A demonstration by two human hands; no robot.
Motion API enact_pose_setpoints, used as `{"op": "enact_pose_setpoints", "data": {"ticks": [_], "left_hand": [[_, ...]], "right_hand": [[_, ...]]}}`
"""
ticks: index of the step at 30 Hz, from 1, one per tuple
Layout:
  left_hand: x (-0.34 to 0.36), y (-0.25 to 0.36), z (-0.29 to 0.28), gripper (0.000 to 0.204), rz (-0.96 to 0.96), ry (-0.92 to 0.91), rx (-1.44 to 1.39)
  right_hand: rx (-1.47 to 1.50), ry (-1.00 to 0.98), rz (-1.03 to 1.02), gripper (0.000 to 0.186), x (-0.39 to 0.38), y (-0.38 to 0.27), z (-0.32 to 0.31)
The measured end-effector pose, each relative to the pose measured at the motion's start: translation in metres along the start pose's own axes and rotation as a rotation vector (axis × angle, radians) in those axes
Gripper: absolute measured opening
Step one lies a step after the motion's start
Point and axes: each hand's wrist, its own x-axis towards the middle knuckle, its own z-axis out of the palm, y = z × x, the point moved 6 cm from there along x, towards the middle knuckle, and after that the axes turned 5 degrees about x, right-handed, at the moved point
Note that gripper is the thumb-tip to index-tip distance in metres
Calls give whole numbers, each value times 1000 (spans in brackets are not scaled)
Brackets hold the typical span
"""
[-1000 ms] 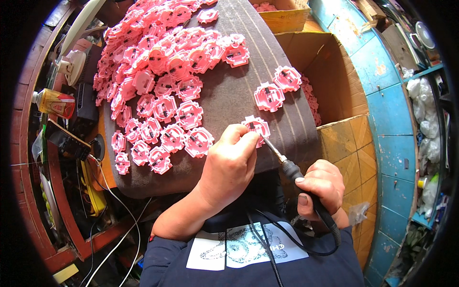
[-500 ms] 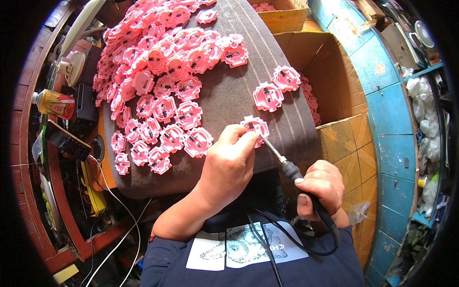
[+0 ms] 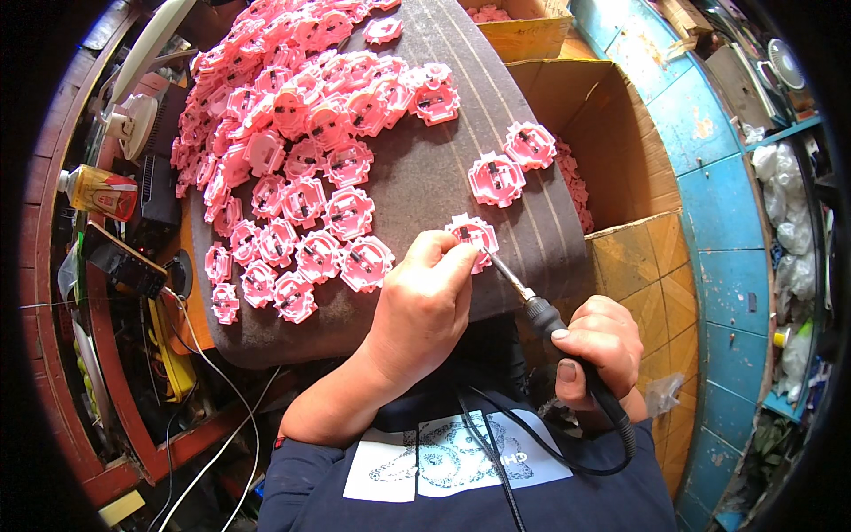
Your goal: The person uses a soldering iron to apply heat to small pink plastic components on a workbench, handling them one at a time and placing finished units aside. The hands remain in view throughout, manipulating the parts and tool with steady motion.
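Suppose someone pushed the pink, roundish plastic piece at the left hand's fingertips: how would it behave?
The pink, roundish plastic piece would probably feel stiff and light, since its thin moulded walls hold their shape. Low and broad, it seems likelier to slide than roll. Its notched rim might drag on the dull, grey-brown, striped work surface.

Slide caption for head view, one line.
Right hand points a soldering iron at a pink part, left hand at its edge, pile of others at left.
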Motion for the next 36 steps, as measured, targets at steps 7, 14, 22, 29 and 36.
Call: {"op": "enact_pose_setpoints", "data": {"ticks": [7, 14, 22, 29, 36], "left_hand": [[0, -1, 0, 21, -11, 5, -4], [-1, -1, 0, 21, -2, 8, 7], [1, 0, 0, 22, 0, -3, 5], [1, 0, 0, 26, 25, -18, 8], [0, 0, 1, 30, 36, -21, 21]], "right_hand": [[-14, 22, -24, 19, 2, 0, 1], [-58, 139, -12, 24, -5, 10, 3], [16, 214, 17, 36, -12, 39, 21], [2, 180, 10, 34, -7, 50, 41], [-5, 135, 32, 42, -10, 53, 46]]}}
